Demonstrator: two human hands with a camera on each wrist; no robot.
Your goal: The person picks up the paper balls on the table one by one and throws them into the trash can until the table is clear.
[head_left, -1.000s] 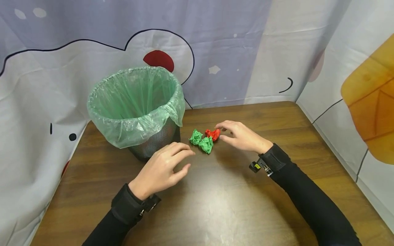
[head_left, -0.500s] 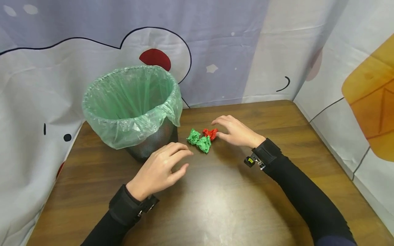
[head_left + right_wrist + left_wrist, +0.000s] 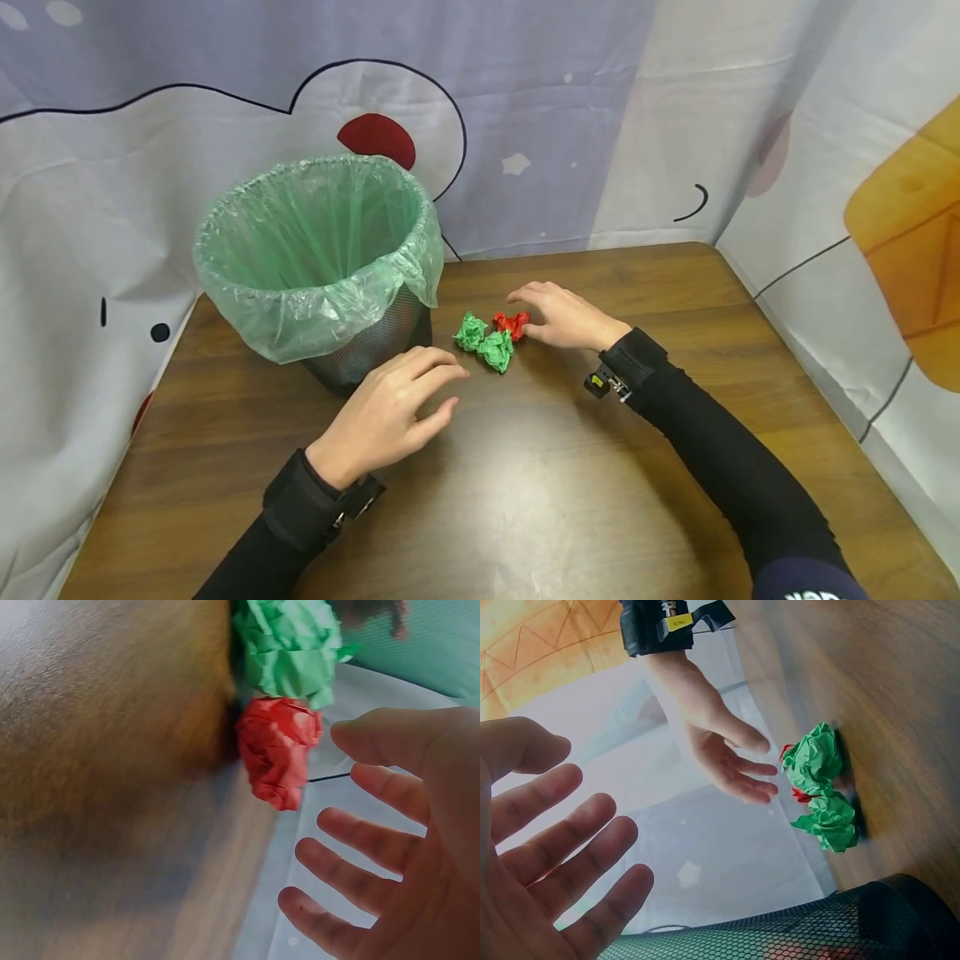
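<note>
Three crumpled paper balls lie close together on the wooden table: a red paper ball, a green paper ball nearer the bin and another green paper ball in front. My right hand hovers beside and over the red ball, its fingers spread and slightly bent; the right wrist view shows a gap between the thumb and the red paper. My left hand hangs in front of the bin with loosely bent fingers and holds nothing, its palm visible in the left wrist view.
A mesh waste bin with a green plastic liner stands at the back left of the table. A printed curtain hangs behind the table and along both sides.
My right hand has shifted a little to the left and closer over the red paper ball. My left hand stays almost still, and the paper balls keep their places.
</note>
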